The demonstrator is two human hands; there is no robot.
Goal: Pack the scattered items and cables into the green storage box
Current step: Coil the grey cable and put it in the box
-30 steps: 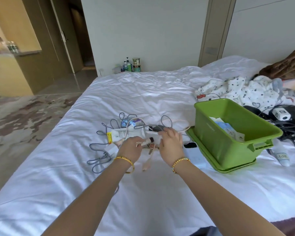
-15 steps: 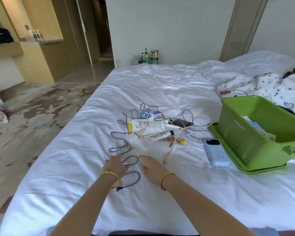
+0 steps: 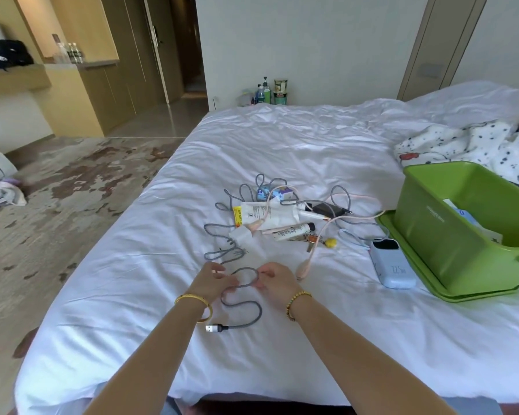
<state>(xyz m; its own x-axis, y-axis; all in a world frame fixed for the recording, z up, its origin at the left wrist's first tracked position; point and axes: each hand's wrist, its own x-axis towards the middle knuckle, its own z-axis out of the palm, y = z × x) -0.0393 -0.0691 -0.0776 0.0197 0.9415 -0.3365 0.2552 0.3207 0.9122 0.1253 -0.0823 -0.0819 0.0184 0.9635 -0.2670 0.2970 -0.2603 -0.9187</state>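
**Gathering the grey cable at the near edge of the bed**

Presently both hands work one loop of the grey cable point(image 3: 242, 298) near the bed's point(image 3: 282, 139) near edge; the left hand point(image 3: 211, 280) has its fingers curled at the loop's left side and appears to pinch the cord; the right hand point(image 3: 274, 281) curls its fingers on the loop's right side, also seemingly pinching, though the exact contact is small and partly hidden. The cable's USB plug point(image 3: 215, 328) lies free on the sheet just nearer than the hands; its far length runs up into the pile of scattered items point(image 3: 276, 217) at the bed's middle, where it crosses a pink cable point(image 3: 315, 250) and a white tube point(image 3: 291, 232). The green storage box point(image 3: 450, 232) stands on its lid towards the right edge, well apart from the hands, with a power bank point(image 3: 391, 263) just beside it. Likely hazards: pulling the grey cable could drag the tangled tube and pink cable along; a loose coil may spring open before reaching the box; the free plug may snag in the sheet's folds.
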